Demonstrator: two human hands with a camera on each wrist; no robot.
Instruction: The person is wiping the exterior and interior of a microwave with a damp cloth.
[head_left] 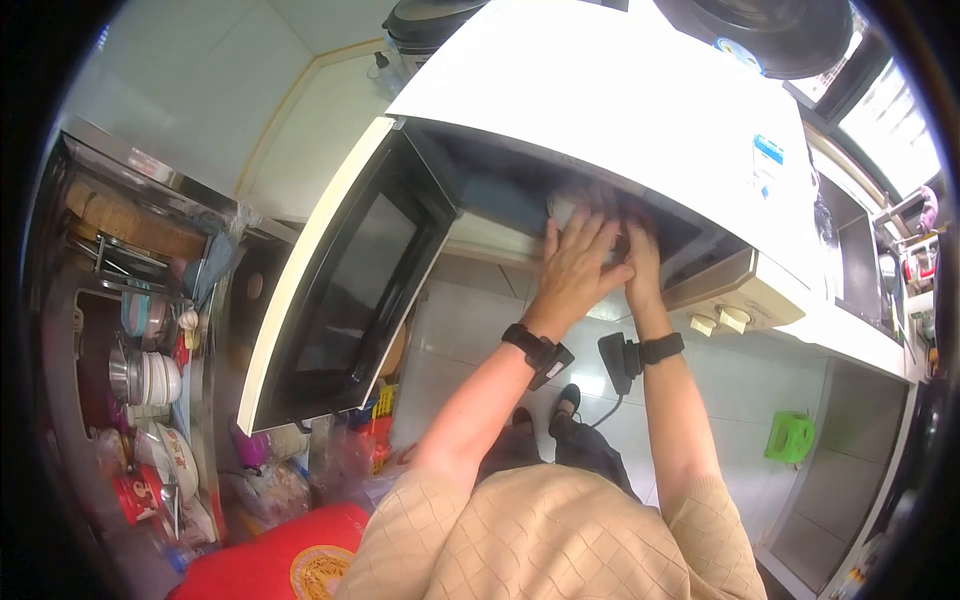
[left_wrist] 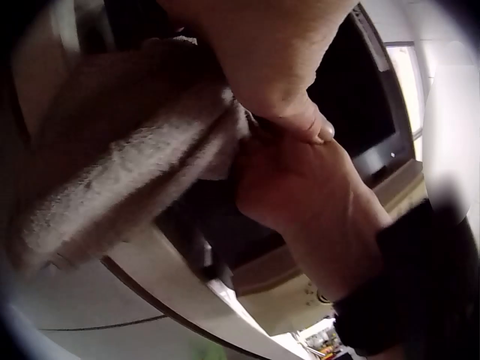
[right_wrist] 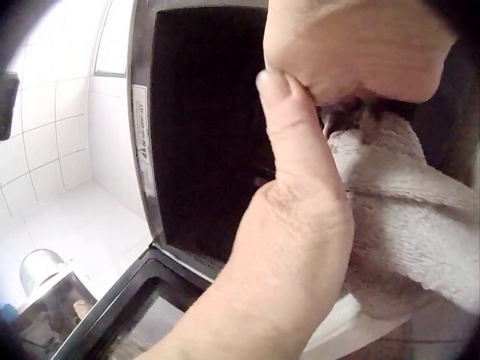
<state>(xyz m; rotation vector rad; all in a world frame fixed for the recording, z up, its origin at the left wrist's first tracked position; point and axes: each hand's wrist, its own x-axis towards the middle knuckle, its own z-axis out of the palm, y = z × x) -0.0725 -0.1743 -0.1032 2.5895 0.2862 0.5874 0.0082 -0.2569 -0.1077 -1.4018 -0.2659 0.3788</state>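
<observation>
Towel [right_wrist: 409, 202], grey, bunched over white dish [left_wrist: 112, 300] inside open microwave [head_left: 560, 100], pinched by left hand [head_left: 575, 268] and right hand [head_left: 641, 258] alike; likely gripping for lift-out, which next needs level, steady pull past door [head_left: 350, 290].

rough grey terry cloth [right_wrist: 420, 210]; glossy white microwave casing [head_left: 600, 90], dark glass door [head_left: 350, 290]

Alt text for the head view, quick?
The left hand lies spread on a pale cloth inside an open white microwave, with the right hand beside it. The door stands open to the left.
</observation>
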